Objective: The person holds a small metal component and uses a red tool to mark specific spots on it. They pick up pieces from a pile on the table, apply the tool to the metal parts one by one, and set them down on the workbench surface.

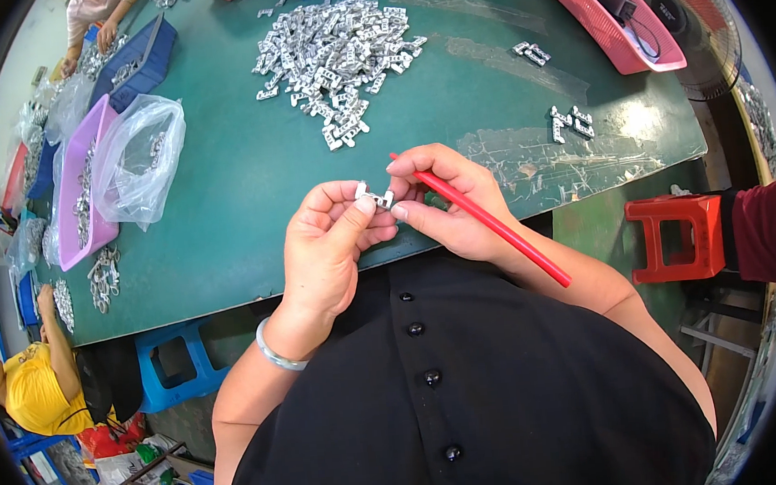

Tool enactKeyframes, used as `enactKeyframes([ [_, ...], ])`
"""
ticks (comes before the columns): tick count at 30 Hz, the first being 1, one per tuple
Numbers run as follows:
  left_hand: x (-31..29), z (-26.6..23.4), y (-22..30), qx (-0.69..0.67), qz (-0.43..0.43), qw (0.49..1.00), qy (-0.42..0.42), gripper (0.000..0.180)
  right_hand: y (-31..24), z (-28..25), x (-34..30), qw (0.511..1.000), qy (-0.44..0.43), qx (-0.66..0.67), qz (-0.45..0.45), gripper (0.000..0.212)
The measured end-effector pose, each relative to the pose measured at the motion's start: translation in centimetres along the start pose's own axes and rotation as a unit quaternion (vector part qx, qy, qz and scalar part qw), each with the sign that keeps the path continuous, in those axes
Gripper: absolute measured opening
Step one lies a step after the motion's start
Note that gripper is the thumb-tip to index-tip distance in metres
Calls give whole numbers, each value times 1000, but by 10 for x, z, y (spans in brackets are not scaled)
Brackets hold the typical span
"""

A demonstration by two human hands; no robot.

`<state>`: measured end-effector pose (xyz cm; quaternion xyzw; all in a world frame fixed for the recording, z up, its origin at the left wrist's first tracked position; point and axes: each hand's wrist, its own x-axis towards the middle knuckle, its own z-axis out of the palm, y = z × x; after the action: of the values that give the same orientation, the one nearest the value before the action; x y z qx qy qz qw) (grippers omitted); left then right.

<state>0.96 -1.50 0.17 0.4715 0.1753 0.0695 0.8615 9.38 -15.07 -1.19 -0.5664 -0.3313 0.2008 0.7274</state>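
Between my two hands, just above the table's near edge, is a small silvery metal bracket (375, 198). My left hand (328, 238) pinches it between thumb and fingers. My right hand (453, 201) is closed too, its thumb and a fingertip at the bracket's right end. A thin red rod (496, 225) lies across the right hand, tucked under the index finger and slanting down over the forearm; whether it has a tip at its upper end is too small to tell. Beyond my hands a large heap of similar metal brackets (337, 55) covers the table's far middle.
Loose brackets (570, 123) lie on the green table (233, 245) at right. A pink basket (607, 20) stands at the far right, a purple bin (92, 184) and plastic bag (140, 162) at left. Other people sit at the left; stools, one red (675, 238), one blue (179, 364), stand below.
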Motion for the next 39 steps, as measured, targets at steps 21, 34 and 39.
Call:
enactKeyframes([
  [21,-5,5,1,97,29,995,21,7,-13,-2,2,992,-29,-107,-53,6],
  [34,-6,4,0,97,27,995,15,7,-11,-4,2,987,-31,-143,-66,6],
  [39,-5,2,1,82,19,996,25,9,-12,-6,-1,996,28,-78,-32,6],
])
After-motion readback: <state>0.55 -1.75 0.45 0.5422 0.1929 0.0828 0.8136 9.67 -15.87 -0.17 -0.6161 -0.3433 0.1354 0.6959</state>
